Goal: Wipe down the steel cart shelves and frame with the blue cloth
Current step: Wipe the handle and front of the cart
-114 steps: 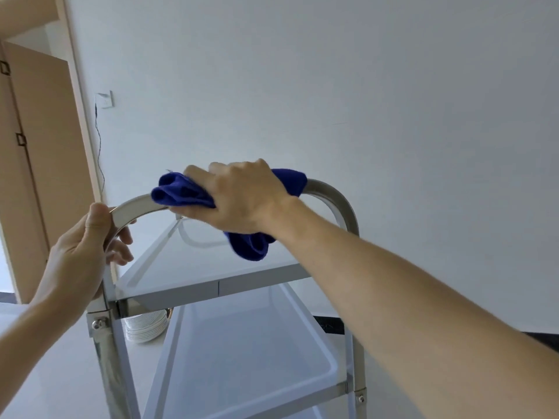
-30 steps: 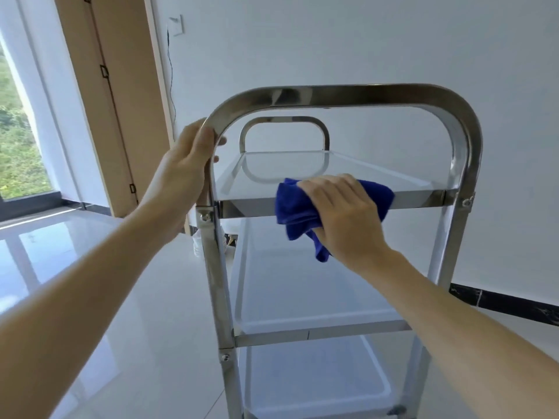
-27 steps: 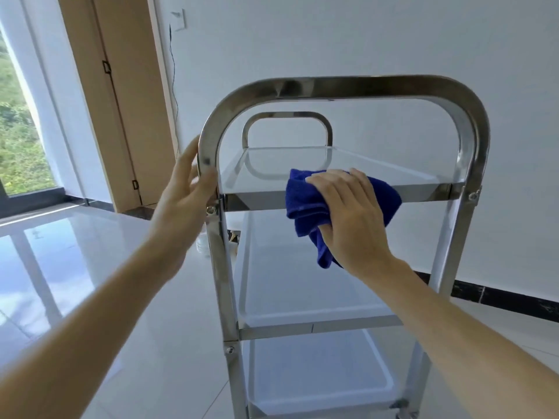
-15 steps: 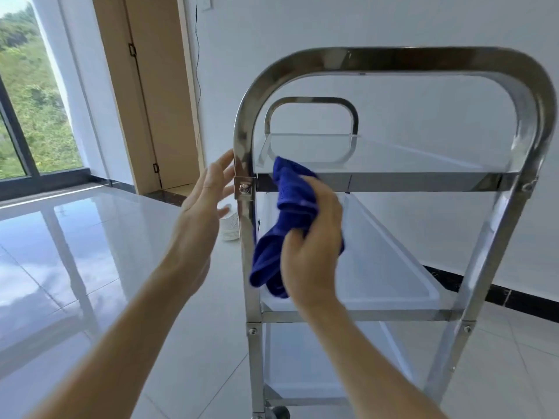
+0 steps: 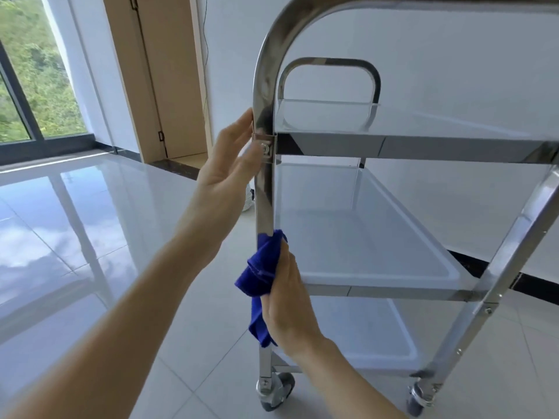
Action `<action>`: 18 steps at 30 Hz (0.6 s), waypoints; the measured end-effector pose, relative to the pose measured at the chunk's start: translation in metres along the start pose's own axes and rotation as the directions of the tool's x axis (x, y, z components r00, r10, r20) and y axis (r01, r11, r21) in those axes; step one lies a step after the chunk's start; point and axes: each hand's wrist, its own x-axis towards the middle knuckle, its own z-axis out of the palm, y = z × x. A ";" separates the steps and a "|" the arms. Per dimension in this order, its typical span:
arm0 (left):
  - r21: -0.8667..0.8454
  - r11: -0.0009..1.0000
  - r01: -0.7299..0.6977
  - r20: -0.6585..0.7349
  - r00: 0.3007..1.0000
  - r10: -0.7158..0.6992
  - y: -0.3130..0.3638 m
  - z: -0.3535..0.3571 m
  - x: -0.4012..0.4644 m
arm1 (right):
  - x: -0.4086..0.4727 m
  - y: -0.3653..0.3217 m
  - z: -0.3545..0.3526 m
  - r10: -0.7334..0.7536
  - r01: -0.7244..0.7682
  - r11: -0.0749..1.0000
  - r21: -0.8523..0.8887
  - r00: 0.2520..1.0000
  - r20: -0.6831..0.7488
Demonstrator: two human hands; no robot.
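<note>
A three-shelf steel cart on castors stands in front of me. My right hand grips the blue cloth around the cart's near left upright, at the level of the middle shelf. My left hand rests against the same upright higher up, by the bolted bracket of the top shelf, with its fingers straight.
A white wall runs close behind the cart. A wooden door frame and a large window are at the left. Glossy tiled floor spreads out to the left. A white object on the floor peeks out behind the upright.
My right hand has slid the cloth from the top shelf's front edge onto the left upright and down to the middle shelf. My left hand loosened from gripping the frame to resting straight-fingered.
</note>
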 end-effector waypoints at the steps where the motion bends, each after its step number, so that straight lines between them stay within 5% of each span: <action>1: 0.011 1.000 -0.018 0.016 1.000 0.018 -0.002 0.001 -0.002 | 0.001 0.001 -0.010 -0.006 0.008 0.999 -0.036 0.999 0.046; 5: 0.042 0.997 -0.061 -0.024 0.998 0.062 -0.010 0.010 -0.007 | 0.015 0.008 -0.063 -0.013 0.043 0.975 -0.217 0.990 0.138; 9: 0.029 0.998 -0.052 -0.097 0.994 0.055 -0.019 0.020 -0.007 | 0.035 -0.002 -0.094 0.071 -0.081 0.995 -0.050 0.980 -0.188; 11: 0.024 0.998 -0.050 -0.143 0.988 0.053 -0.022 0.024 -0.006 | 0.037 -0.008 -0.089 -0.026 -0.002 0.994 -0.105 0.965 -0.263; 13: 0.032 0.998 -0.045 -0.174 0.983 0.050 -0.024 0.026 -0.007 | 0.031 -0.001 -0.077 -0.138 0.108 0.916 -0.385 0.989 -0.049; 15: 0.037 0.998 -0.042 -0.185 0.982 0.048 -0.026 0.028 -0.009 | 0.017 0.019 -0.065 0.004 0.224 0.678 -0.700 0.951 0.308; 17: 0.063 0.998 -0.025 -0.171 0.985 0.036 -0.027 0.029 -0.012 | 0.007 0.037 -0.058 0.120 0.311 0.489 -0.815 0.901 0.416; 18: 0.088 0.996 -0.013 -0.161 0.987 0.028 -0.028 0.030 -0.013 | 0.007 0.041 -0.057 0.112 0.313 0.499 -0.808 0.902 0.418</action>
